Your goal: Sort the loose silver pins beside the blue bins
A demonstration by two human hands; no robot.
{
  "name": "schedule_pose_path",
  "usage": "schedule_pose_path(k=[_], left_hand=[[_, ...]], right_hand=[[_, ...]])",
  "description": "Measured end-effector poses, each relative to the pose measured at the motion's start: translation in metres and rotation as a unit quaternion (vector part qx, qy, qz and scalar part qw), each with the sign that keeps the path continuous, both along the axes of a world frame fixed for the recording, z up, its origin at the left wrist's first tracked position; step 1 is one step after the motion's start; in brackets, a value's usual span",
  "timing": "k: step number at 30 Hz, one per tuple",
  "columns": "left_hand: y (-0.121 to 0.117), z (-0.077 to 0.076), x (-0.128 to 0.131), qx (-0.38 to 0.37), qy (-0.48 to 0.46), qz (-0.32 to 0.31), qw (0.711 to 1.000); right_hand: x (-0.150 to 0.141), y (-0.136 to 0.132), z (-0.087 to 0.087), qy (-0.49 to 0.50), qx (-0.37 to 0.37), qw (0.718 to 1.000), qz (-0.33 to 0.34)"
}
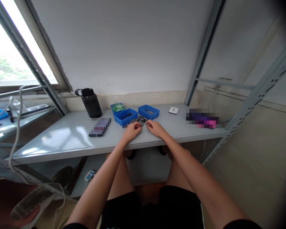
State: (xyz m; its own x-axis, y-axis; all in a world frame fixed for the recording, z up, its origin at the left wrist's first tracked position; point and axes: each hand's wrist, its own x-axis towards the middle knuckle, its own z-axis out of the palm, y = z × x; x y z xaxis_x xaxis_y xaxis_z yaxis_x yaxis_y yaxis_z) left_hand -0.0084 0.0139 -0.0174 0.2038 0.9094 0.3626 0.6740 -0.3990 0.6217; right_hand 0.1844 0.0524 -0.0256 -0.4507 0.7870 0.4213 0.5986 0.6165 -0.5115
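Remaining loose lay one metallic heap (142, 119); one blue tray (154, 116) held pieces (149, 112); our left hand (132, 129) and right hand (155, 128) curled, hold unclear.

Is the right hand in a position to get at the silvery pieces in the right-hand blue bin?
Likely yes: the right hand is close in front of the open-topped blue bin; its low wall seems the only barrier to the silvery pieces.

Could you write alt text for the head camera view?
A person's left hand and right hand are at a pile of small metal pieces on a grey worktop; three blue bins sit behind, a black water bottle to the left.
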Motion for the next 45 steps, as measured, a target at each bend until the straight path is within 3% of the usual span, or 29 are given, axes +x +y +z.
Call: schedule_pose_path(k=[33,45], left_hand=[[-0.001,0.000,0.000,-0.016,0.038,-0.019,0.999],[0.002,-0.003,-0.001,-0.020,0.042,-0.027,0.999]], right_hand=[[-0.001,0.000,-0.002,0.004,-0.020,1.000,-0.024],[-0.003,-0.010,0.007,0.000,-0.020,1.000,0.011]])
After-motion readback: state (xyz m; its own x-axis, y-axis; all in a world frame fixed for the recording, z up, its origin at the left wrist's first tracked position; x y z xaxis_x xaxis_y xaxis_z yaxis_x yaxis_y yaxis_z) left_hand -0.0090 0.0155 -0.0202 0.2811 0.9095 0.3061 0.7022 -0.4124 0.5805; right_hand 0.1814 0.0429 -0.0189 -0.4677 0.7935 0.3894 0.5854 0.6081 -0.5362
